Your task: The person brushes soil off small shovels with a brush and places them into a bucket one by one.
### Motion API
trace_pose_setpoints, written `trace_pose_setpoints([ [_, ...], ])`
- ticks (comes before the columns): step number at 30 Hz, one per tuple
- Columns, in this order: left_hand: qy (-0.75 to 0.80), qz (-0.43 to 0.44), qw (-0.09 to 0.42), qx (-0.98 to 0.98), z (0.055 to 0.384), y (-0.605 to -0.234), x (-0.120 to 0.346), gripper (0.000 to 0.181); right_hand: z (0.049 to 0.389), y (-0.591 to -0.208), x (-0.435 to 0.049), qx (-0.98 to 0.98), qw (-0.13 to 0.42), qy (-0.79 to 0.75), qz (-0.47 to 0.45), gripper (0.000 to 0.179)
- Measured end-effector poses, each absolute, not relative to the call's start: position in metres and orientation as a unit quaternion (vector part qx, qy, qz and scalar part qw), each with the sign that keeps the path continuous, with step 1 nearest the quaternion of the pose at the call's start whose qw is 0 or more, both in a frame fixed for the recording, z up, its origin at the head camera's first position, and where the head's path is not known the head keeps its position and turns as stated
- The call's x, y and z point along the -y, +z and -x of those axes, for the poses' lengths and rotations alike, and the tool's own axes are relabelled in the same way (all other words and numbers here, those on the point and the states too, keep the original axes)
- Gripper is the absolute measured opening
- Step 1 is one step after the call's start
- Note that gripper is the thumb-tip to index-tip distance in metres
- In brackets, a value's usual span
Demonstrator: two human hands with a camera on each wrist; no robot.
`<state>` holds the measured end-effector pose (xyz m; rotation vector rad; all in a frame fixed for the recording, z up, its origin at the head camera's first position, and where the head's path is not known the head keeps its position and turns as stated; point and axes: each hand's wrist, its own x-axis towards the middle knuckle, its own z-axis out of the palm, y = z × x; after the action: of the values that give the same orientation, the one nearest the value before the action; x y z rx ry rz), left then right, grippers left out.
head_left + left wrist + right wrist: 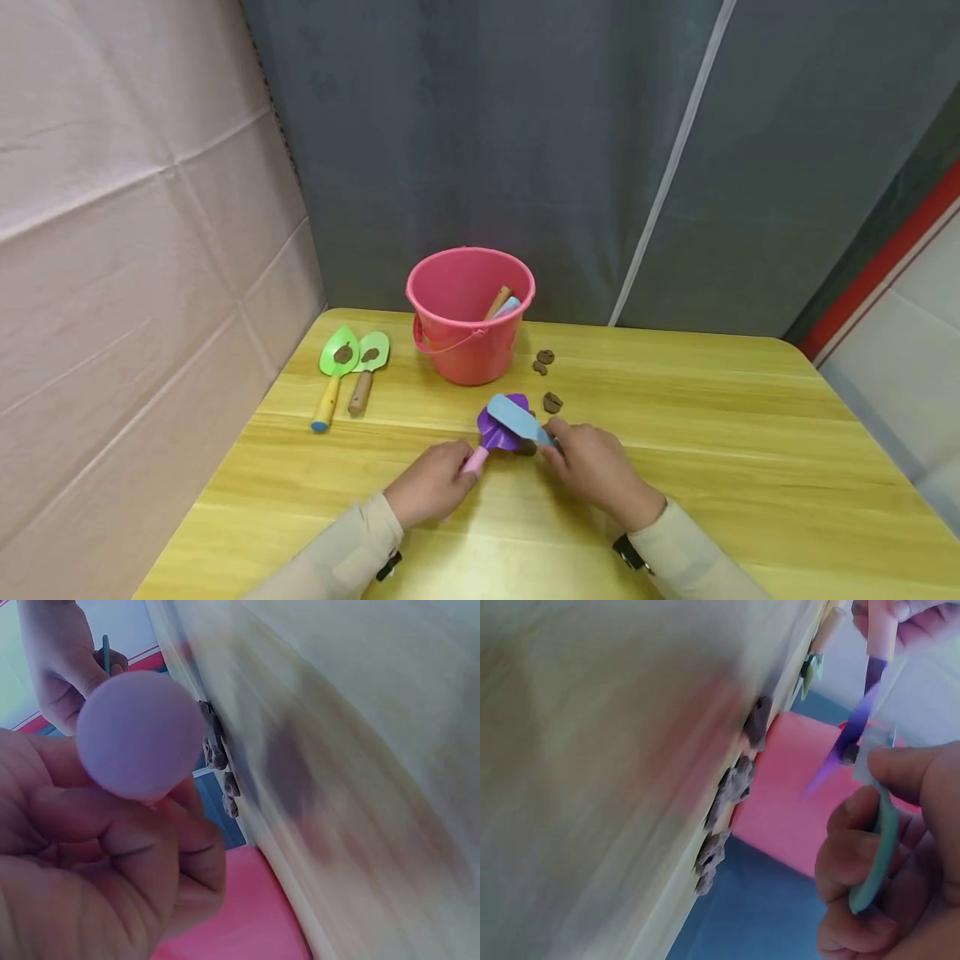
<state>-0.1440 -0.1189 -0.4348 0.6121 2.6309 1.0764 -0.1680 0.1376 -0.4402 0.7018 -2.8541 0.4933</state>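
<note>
In front of pink bucket: left hand gripping purple shovel, fingers curling round pink handle; right hand pinching blue spatula between thumb and fingers; 2 tools probably being light, stiff, smooth, handles offering best hold; brown lumps lying right of bucket, likely being soft, smearing if squeezed.

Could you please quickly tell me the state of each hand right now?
Left hand: closed, holding the purple shovel by its pink handle.
Right hand: closed, holding the blue spatula by its handle.
</note>
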Motion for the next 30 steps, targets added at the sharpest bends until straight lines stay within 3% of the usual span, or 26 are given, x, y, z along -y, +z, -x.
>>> trace_pose_setpoints([
  [11,0.387,-0.203,0.143,-0.888,0.142,-0.437,0.122,0.006,0.181,-0.441,-0.155,0.958,0.062,0.2,-0.197,0.02],
  [21,0.392,-0.201,0.157,-0.884,0.139,-0.434,0.123,0.007,0.195,-0.444,-0.175,0.965,0.081,0.209,-0.138,0.016],
  [30,0.391,-0.197,0.15,-0.886,0.142,-0.431,0.124,0.007,0.178,-0.427,-0.153,0.951,0.081,0.229,-0.19,0.014],
])
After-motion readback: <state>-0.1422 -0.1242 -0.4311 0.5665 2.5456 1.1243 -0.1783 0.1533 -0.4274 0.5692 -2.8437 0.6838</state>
